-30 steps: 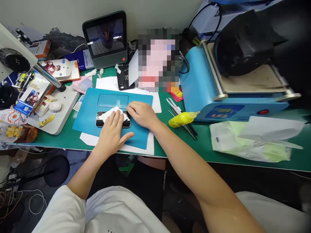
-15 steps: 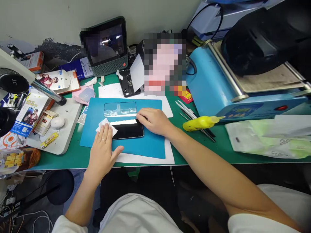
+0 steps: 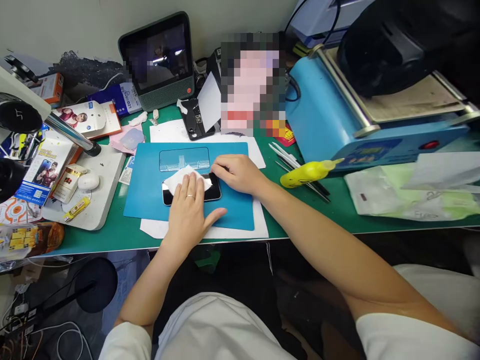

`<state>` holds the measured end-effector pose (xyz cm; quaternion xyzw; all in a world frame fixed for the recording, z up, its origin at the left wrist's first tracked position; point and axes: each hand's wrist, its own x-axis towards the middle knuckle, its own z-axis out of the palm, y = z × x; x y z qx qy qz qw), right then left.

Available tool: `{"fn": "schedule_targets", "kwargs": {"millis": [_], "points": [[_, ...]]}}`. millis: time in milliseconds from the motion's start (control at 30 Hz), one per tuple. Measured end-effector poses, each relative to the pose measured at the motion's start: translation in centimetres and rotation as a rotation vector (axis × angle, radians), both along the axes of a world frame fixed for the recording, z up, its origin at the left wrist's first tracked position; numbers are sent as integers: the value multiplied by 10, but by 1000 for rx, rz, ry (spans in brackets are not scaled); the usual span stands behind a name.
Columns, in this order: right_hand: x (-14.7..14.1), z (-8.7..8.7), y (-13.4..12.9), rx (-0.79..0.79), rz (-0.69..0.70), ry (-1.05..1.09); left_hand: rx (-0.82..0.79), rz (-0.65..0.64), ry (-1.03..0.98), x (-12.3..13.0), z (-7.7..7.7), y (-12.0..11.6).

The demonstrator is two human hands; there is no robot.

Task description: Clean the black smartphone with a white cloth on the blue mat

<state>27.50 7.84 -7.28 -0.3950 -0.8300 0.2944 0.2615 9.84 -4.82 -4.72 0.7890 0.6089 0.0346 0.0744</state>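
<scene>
A black phone (image 3: pixel 213 193) lies flat on a blue mat (image 3: pixel 146 200). My left hand (image 3: pixel 189 205), with a ring on one finger, presses a white wipe (image 3: pixel 187 179) onto the phone's screen; its fingers lie flat and the thumb points out to the right. At the phone's upper right corner rests my right hand (image 3: pixel 238 174), its fingers curled and bent down against the edge; whether it pinches anything is hidden. Just above the phone lies a clear glass panel (image 3: pixel 183 158) with a dark border.
Behind the mat are an opened phone (image 3: pixel 195 122) and a smart display (image 3: pixel 159 60). To the right are tweezers, a yellow bottle (image 3: pixel 309 173), a blue machine (image 3: pixel 322 115) and plastic packaging (image 3: pixel 397 195). A white stand base (image 3: pixel 101 200) with small items is at left.
My left hand has slid the wipe rightward from the phone's left end to its middle. My right hand stays at the corner. The whole view has shifted slightly.
</scene>
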Motion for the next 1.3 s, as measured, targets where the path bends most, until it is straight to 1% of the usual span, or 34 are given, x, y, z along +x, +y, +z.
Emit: {"fn": "schedule_targets", "kwargs": {"millis": [100,200,300,400,467,567,633,733,900,1000,1133,1233,1300], "points": [[1,0,3,-19,-2,40,-41,-51,6,22,3,14],[1,0,4,-22,-16,60,-57,-101,13,27,6,13],[1,-2,4,-22,-14,59,-38,-149,1,15,7,-4],[0,-2,3,-9,-11,33,-22,-158,-27,-6,6,-25],[1,-1,3,-13,-8,15,-32,-132,-43,-24,6,-36],[2,-1,3,-24,-6,-12,-32,-18,-45,-48,7,-45],[2,-1,2,-18,-11,-16,-31,38,-41,-57,8,-48],[1,-1,1,-1,-19,-14,-21,78,-50,-61,8,-55],[-1,0,1,1,-11,-34,-5,115,-58,-58,5,-70],[1,-2,1,-4,-12,-48,-12,107,-47,-58,5,-62],[5,-2,3,-1,20,-19,-29,122,-57,-59,8,-27],[5,9,3,36,16,-3,-60,89,-98,-69,10,-9],[1,20,3,101,21,-43,-52,31,-141,-82,11,-7]]}}
